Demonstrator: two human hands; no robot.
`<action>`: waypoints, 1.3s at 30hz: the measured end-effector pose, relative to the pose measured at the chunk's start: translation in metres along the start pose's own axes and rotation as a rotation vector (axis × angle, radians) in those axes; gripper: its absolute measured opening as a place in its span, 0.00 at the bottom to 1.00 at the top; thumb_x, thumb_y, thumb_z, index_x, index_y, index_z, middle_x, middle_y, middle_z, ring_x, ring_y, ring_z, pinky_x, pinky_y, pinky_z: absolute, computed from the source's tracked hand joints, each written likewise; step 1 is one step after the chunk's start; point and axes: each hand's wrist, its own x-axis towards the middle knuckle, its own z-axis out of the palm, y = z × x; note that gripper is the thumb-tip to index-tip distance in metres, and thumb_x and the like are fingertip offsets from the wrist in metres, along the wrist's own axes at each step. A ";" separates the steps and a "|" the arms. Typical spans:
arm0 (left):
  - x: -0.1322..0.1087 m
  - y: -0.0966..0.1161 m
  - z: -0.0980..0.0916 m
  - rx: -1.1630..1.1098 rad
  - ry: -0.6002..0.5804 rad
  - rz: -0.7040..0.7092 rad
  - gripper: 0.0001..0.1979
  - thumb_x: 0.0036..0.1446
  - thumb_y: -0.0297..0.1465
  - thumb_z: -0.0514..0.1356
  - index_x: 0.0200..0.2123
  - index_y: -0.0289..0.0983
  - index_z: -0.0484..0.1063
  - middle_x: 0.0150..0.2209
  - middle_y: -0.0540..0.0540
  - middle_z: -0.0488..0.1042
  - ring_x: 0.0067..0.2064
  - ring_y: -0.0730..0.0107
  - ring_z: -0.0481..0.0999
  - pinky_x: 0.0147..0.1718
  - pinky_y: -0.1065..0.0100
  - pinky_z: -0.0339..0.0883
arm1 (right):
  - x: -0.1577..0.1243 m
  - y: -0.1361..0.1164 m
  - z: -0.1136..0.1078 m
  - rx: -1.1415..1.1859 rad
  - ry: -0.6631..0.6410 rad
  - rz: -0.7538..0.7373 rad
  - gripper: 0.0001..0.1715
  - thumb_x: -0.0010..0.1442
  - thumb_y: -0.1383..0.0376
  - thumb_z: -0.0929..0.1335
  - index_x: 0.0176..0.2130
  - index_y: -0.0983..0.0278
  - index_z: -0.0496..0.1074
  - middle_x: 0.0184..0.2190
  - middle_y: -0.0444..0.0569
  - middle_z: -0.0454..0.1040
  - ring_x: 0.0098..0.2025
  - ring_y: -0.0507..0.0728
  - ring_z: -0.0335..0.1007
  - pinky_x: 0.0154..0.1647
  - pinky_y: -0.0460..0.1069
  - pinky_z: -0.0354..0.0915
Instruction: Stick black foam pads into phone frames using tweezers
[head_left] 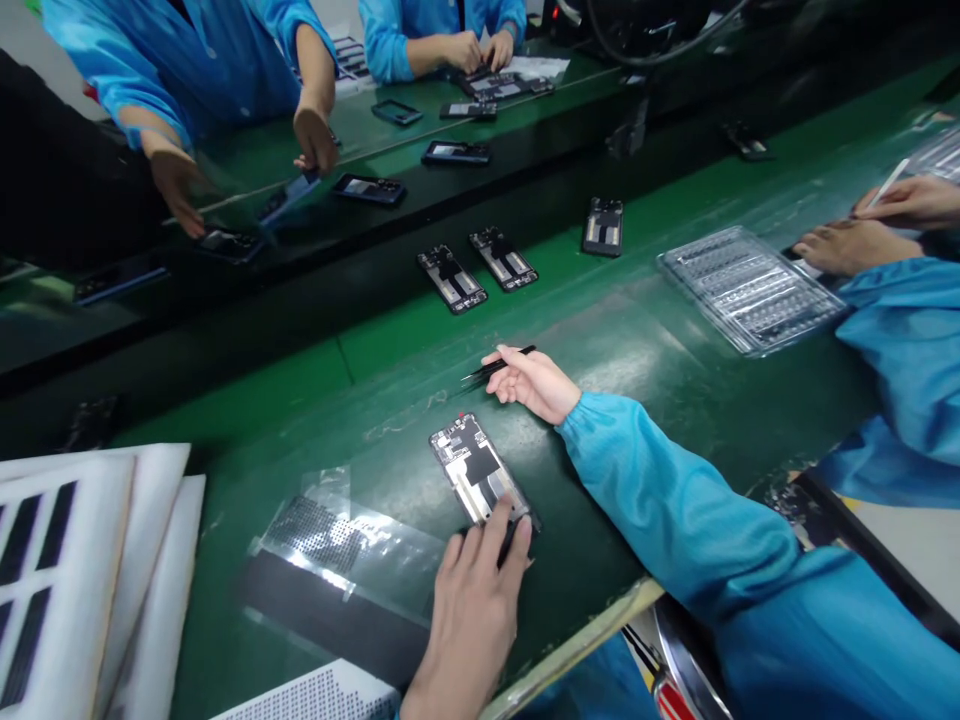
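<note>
An opened phone body [474, 468] with its circuit parts showing lies on the green mat in front of me. My left hand [474, 590] rests on its near end, fingers closed on the lower edge. My right hand [529, 380], in a blue sleeve, hovers just beyond the phone. It pinches black tweezers [491, 368] whose tips point left, above the mat and apart from the phone.
Three more opened phones [452, 278] [503, 258] [603, 226] lie farther out on the belt. A clear plastic tray [750, 288] sits right, by another person's hands [851, 245]. Clear film sheets [352, 545] and white foam trays [82, 560] lie left. People in blue work across the table.
</note>
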 end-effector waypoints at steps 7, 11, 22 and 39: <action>0.022 -0.006 -0.004 0.046 0.004 -0.204 0.18 0.57 0.39 0.68 0.51 0.60 0.77 0.70 0.47 0.60 0.69 0.33 0.53 0.56 0.27 0.51 | -0.006 -0.017 -0.005 -0.230 0.059 0.129 0.16 0.68 0.68 0.54 0.41 0.65 0.69 0.35 0.54 0.83 0.33 0.54 0.80 0.30 0.46 0.71; 0.008 -0.021 -0.008 0.182 0.042 -0.353 0.36 0.59 0.41 0.66 0.68 0.42 0.61 0.71 0.33 0.56 0.71 0.29 0.49 0.59 0.24 0.45 | -0.032 -0.016 0.002 -0.526 0.050 0.164 0.09 0.63 0.66 0.63 0.32 0.65 0.70 0.18 0.45 0.76 0.14 0.50 0.61 0.18 0.45 0.57; 0.018 0.001 0.003 0.072 0.079 0.031 0.17 0.62 0.26 0.60 0.54 0.38 0.74 0.58 0.36 0.73 0.53 0.52 0.73 0.45 0.53 0.70 | -0.083 0.014 0.010 -1.313 0.069 0.115 0.20 0.70 0.54 0.60 0.32 0.62 0.68 0.17 0.42 0.73 0.22 0.52 0.71 0.31 0.45 0.62; 0.027 -0.002 0.018 -0.139 -0.130 -0.031 0.30 0.57 0.32 0.60 0.64 0.42 0.66 0.60 0.35 0.67 0.53 0.47 0.67 0.46 0.51 0.64 | -0.083 0.035 0.038 -1.784 0.055 0.011 0.15 0.72 0.58 0.60 0.44 0.64 0.71 0.37 0.58 0.81 0.41 0.66 0.80 0.37 0.51 0.62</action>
